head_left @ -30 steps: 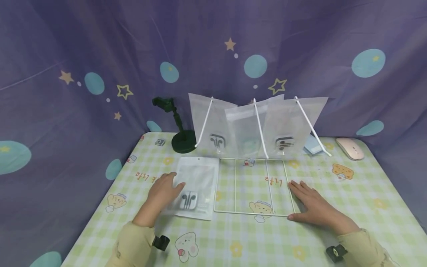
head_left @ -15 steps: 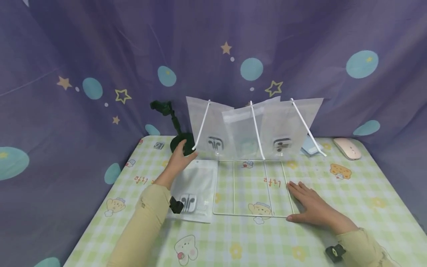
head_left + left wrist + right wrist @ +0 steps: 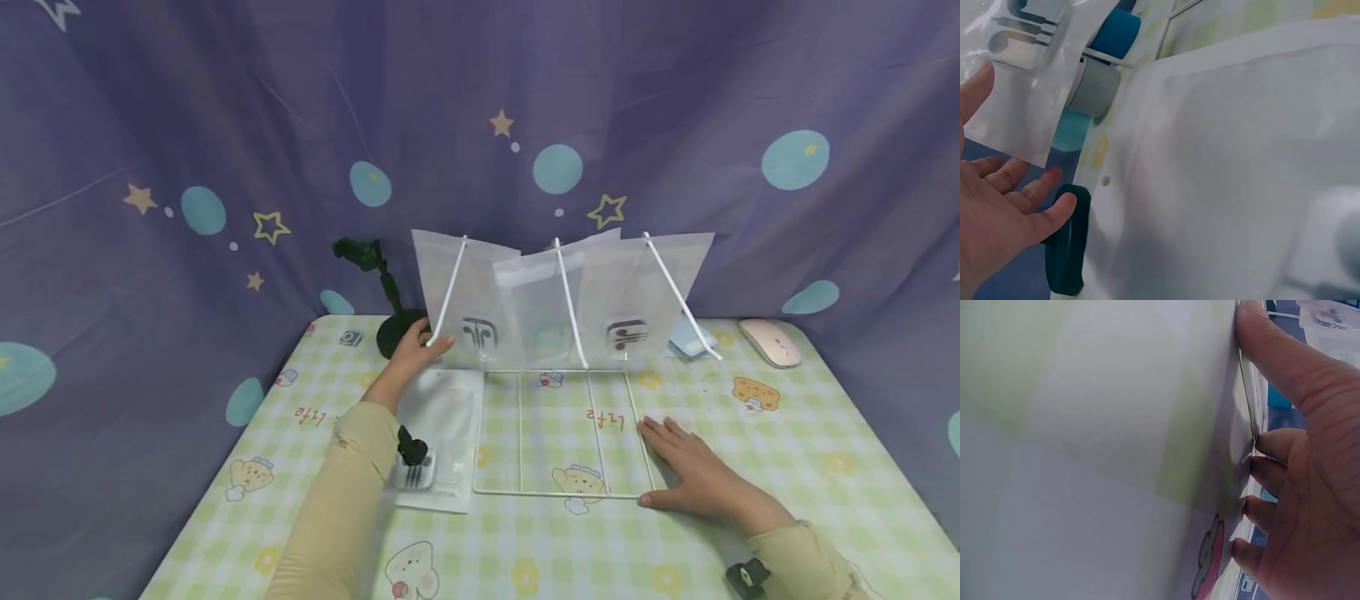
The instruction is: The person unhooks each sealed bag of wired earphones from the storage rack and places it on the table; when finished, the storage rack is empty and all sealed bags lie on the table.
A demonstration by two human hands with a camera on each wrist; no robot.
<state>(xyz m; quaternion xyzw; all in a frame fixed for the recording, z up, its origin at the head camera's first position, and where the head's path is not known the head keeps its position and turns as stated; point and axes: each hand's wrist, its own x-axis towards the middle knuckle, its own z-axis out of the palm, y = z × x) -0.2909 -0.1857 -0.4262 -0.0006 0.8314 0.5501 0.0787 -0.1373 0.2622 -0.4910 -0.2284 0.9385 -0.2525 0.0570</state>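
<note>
A white wire display rack stands on the table, its wire base [image 3: 555,495] lying flat toward me. Clear-fronted bags hang from its hooks; the left hanging bag [image 3: 468,283] and the right one [image 3: 645,283] show earphones inside. My left hand [image 3: 408,358] is at the lower left corner of the left bag. In the left wrist view, its thumb overlaps the bag and the other fingers are spread beyond the bag's edge. Below that forearm lies another bag of earphones [image 3: 450,417] on the table. Fingers spread, my right hand [image 3: 693,471] rests at the base's right side.
A dark green stand [image 3: 390,333] stands close behind my left hand. Light blue items [image 3: 690,337] lie behind the rack at right. A pink mouse [image 3: 771,343] sits at the back right of the table, with a purple curtain [image 3: 300,125] behind.
My left hand has moved from the bag lying on the table, forward and right to the left hanging bag. The right hand has stayed at the rack's base.
</note>
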